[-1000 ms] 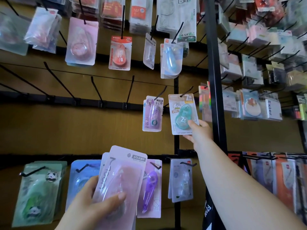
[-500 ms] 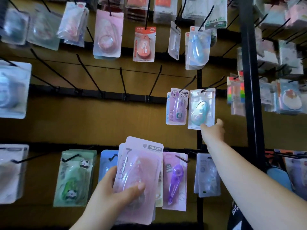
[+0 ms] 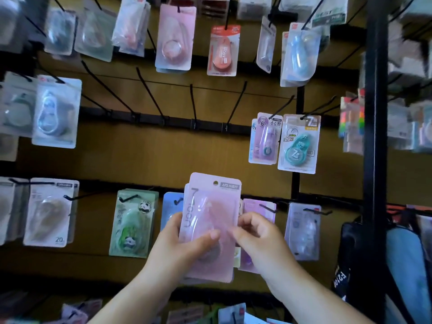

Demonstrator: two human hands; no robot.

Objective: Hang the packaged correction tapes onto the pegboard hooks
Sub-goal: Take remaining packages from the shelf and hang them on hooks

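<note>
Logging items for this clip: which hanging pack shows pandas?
The green pack, left of the held pink stack. It alone shows panda pictures, at its top corner and lower down; the beige pack further left shows none.

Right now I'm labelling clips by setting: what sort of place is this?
Likely a stationery shop: rows of black pegboard hooks, carded correction tapes like the teal pack hanging from them, and a pink stack awaiting hanging.

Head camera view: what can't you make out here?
Pink packs, head view: count unclear; the front one hides the rest.
Purple pack: mostly behind the right hand.
Upper-left packs: blurred, unreadable.
Bottom packs: cut by the frame edge.
</note>
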